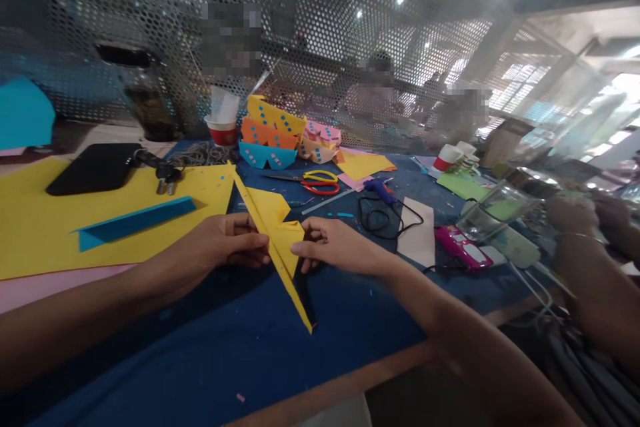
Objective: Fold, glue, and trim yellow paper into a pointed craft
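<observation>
A folded yellow paper piece (273,213) is held up over the blue table, its long narrow strip slanting down to the right. My left hand (227,247) pinches the strip's left side between thumb and fingers. On the right side, my right hand (325,245) grips the folded part of the same paper. Left of my hands, a folded blue paper strip (140,221) lies on a large yellow sheet (30,213). Scissors (320,181) with yellow and red handles lie just beyond the held paper.
A black phone (95,169) and keys (165,177) are at left. Decorated paper shapes (270,137), a paper cup (221,130) and a jar (145,100) stand behind. A corded glue gun (381,192), pink device (464,250) and another person's arm (595,267) are at right.
</observation>
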The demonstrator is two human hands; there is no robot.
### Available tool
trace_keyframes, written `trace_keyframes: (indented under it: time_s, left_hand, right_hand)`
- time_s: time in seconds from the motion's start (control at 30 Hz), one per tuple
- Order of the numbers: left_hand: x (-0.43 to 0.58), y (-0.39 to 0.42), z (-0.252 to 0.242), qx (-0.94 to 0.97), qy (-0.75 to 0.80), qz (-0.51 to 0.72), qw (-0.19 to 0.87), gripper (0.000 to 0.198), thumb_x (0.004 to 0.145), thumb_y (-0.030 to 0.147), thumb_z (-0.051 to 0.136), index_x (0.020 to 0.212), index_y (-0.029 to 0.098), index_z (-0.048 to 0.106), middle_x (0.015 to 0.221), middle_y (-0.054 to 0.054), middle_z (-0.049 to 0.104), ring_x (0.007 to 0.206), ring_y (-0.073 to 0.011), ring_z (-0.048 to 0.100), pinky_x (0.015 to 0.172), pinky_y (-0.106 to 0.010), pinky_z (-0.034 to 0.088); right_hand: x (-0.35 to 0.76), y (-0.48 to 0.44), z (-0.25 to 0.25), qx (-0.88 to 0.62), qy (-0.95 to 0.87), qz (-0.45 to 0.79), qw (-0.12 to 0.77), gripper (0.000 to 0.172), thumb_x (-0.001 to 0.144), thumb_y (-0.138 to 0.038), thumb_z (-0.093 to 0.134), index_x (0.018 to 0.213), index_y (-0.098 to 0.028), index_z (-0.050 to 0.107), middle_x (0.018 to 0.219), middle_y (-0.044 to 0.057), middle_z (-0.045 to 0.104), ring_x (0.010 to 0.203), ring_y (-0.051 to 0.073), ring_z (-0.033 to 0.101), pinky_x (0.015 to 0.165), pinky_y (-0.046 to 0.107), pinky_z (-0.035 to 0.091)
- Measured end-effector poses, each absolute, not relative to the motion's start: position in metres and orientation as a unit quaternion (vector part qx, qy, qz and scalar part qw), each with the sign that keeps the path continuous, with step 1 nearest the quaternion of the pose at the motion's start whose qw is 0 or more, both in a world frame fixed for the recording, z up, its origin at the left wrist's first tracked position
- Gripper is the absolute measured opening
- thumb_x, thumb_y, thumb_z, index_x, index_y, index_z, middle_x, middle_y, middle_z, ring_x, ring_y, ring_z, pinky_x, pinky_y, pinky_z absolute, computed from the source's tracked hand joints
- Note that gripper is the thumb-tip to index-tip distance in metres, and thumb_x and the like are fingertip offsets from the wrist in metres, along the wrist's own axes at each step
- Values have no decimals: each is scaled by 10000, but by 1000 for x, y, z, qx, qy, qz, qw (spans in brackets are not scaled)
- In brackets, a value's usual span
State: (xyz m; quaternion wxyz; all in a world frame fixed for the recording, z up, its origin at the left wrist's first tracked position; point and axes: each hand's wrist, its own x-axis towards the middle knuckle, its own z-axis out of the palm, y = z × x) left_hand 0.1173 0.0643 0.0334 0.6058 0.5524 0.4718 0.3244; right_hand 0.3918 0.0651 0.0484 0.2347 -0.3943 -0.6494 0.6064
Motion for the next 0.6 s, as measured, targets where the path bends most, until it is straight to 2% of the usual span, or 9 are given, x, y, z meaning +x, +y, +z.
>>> trace_keyframes:
  time_s: [0.13, 0.27, 0.47, 0.6]
  left_hand:
    - [117, 67, 30, 565, 483, 293, 601, 487, 623, 565, 1135, 900, 255, 881, 816, -74, 885, 764, -272, 862, 742, -333, 759]
    - [111, 71, 22, 572, 480, 274, 605, 474, 648, 527, 1129, 950, 272, 867, 780, -35, 861, 692, -235, 834, 665, -284, 716]
    - [107, 71, 22, 575, 489, 248, 607, 541, 669, 538, 1120, 1072, 273, 876, 737, -20, 830, 625, -216, 801, 546, -239, 642]
    - [107, 69, 23, 537, 507, 255, 625, 562, 630, 499, 1150, 1045, 257, 859, 779, -36, 855, 670, -212, 824, 547, -206, 642]
  right_hand:
    - [391, 69, 49, -425, -649, 574, 262, 381, 1054, -439, 953, 1191, -232, 664, 916, -13, 808, 749, 157, 812, 716, 269, 635]
    - [392, 68, 50, -454, -664, 514, 299, 285, 1157, -431, 813, 1215, -231, 618, 1002, 31, 837, 801, 171, 804, 817, 326, 657]
    - [396, 66, 50, -470, -719, 356, 368, 192, 1115, -378, 789, 1140, -241, 657, 1060, 38, 807, 1012, 220, 789, 929, 369, 616]
    - [395, 62, 46, -388, -779, 296, 392, 74, 1106, -302, 735, 1126, -237, 705, 1067, 33, 810, 964, 199, 765, 882, 337, 595]
